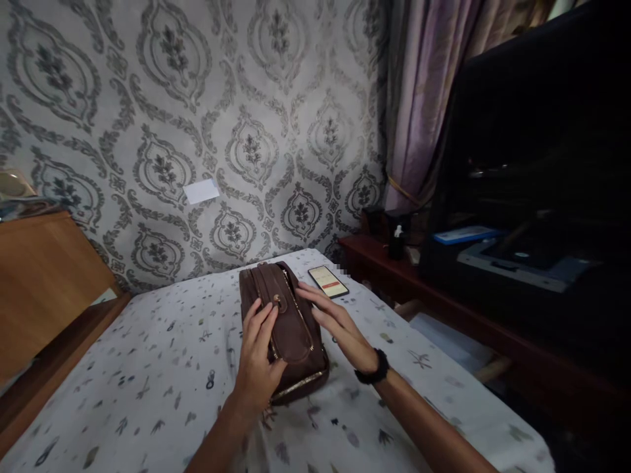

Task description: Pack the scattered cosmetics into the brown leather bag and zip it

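Observation:
A brown bag (296, 328) with gold zips and a small clasp lies on the white patterned sheet (187, 341). My left hand (257, 348) rests on its left side and front, fingers stretched out near the clasp and thumb toward the lower flap. At the bag's right edge is my right hand (340, 325), its fingers extended and a black band round the wrist. Neither hand is closed round the bag. Just beyond my right fingertips a phone (328, 282) with a lit screen lies face up on the sheet.
A wooden headboard-like panel (49, 282) rises at the left. Along the right runs a dark red wooden cabinet (374, 256) carrying a small bottle (396, 242) and a large dark screen (532, 164). The patterned wall (276, 217) stands behind, beside a purple curtain (426, 85).

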Action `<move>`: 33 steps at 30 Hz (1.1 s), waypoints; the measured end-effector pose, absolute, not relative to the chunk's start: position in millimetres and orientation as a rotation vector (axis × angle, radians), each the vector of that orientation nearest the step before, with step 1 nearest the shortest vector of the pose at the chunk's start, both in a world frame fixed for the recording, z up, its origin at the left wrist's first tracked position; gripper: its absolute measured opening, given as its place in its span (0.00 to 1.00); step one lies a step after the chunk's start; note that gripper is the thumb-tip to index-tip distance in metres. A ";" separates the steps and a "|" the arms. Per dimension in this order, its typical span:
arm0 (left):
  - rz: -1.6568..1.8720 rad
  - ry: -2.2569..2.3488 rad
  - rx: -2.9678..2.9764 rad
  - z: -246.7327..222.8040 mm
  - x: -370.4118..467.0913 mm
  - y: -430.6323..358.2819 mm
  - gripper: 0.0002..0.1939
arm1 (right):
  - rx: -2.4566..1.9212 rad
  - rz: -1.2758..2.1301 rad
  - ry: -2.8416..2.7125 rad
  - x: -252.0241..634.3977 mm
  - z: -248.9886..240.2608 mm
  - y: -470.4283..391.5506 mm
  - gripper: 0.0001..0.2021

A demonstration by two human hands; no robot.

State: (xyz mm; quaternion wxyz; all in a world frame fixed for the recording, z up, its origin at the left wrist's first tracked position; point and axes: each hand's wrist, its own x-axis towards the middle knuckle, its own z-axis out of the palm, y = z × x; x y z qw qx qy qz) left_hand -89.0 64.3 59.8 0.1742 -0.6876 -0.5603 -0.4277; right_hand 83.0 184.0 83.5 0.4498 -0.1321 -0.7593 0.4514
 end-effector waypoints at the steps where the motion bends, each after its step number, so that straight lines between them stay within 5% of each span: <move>1: -1.219 -1.581 -1.948 59.9 -88.6 64.3 0.30 | -0.404 1.097 -1.850 72.7 86.9 190.4 0.27; 7: -1.249 -1.515 -1.917 59.7 -88.7 66.5 0.30 | -0.614 1.137 -1.908 13.8 104.3 226.3 0.41; 20: -1.342 -1.601 -2.258 72.6 -101.0 50.7 0.28 | -0.572 0.899 -2.125 14.9 90.7 215.2 0.34; 26: -2.015 -1.888 -2.012 89.9 -141.1 65.4 0.28 | -0.581 0.897 -2.125 16.8 94.4 213.3 0.33; 33: -2.297 -2.163 -1.523 68.4 -155.1 141.9 0.33 | -0.609 0.872 -2.109 13.8 98.1 208.4 0.30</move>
